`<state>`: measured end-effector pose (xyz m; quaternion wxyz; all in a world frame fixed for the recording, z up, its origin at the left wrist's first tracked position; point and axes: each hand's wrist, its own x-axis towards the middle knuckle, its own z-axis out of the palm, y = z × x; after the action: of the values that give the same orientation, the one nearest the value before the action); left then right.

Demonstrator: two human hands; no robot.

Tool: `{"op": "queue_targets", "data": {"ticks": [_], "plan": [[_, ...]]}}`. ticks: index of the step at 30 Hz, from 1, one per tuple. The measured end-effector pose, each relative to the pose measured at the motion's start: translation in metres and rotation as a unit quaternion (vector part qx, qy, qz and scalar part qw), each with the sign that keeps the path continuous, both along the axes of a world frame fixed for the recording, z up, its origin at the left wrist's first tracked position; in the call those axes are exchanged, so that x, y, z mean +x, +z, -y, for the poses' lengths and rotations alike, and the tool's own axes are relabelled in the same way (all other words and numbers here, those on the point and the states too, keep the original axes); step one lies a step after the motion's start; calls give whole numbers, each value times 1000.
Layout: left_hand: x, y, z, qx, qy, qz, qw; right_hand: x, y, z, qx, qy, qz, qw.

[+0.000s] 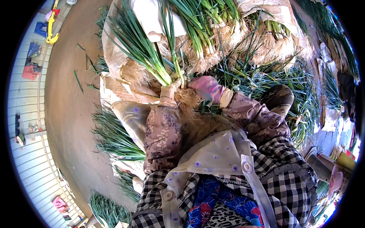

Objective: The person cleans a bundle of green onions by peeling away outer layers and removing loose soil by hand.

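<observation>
My left hand (pixel 169 91) is closed around the white lower stems of a bunch of green onions (pixel 156 68). Their long green leaves point up and to the left, and their tan, stringy roots (pixel 188 99) hang out on the right side of the hand. Beside those roots is my right hand (pixel 207 89), in a pink and purple patterned glove with a cream cuff. Its fingers are drawn together against the stem ends and roots. What they hold, if anything, is hidden.
Rooted green onions (pixel 228 38) lie in rows ahead, partly under pale sacking (pixel 262 7). Loose green leaves (pixel 247 81) cover the ground by my dark shoe (pixel 279 99). More bundles (pixel 116 131) lie at left. A clear plastic apron (pixel 209 154) covers my lap. Brown floor (pixel 72 114) runs to a pale wall.
</observation>
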<state>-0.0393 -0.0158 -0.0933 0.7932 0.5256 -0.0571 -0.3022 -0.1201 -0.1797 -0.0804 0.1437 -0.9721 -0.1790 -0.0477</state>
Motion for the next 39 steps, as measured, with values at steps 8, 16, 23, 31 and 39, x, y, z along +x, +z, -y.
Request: {"op": "queue_targets", "data": {"ticks": [8,16,23,31,39], "plan": [[-58,26,-1,-103,13,-110,988,52,30,2,707,-108,-294,634],[-64,12,20,-187,87,-171,964,33,41,26,713,-197,-127,661],[-63,0,6,-60,25,-150,986,35,40,17,681,-217,-151,683],[-63,2,10,-102,86,-137,981,-32,55,-4,519,-10,-181,836],[-45,-1,-1,-2,74,-83,994,-89,86,70,533,-174,-282,779]]}}
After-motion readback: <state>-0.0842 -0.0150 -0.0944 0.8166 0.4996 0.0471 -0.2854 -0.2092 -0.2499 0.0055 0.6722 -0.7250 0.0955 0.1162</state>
